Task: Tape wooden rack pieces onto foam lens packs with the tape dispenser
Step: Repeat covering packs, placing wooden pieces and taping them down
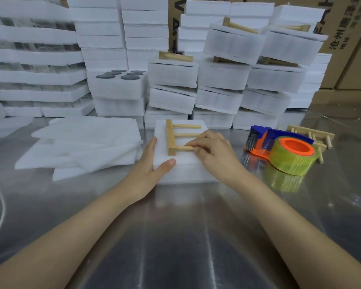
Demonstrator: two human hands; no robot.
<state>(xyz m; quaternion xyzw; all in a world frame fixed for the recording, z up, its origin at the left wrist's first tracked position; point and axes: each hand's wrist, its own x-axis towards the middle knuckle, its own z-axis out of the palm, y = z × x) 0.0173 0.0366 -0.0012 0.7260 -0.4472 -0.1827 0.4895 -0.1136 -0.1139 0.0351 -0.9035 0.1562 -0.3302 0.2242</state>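
Observation:
A white foam lens pack (183, 163) lies on the metal table in front of me. On top of it rests a wooden rack piece (172, 137), a bar with three dowels pointing right. My left hand (152, 161) holds the pack's left edge, thumb on its front corner. My right hand (213, 151) pinches the nearest dowel with curled fingers. The orange and blue tape dispenser (281, 149), loaded with clear tape, lies on the table to the right, apart from both hands.
Loose wooden rack pieces (313, 136) lie behind the dispenser. Flat foam sheets (81, 147) are piled to the left. Stacks of foam packs (221, 80), some with racks on top, fill the back, with cardboard boxes (352, 49) behind. One pack shows dark lenses (119, 75).

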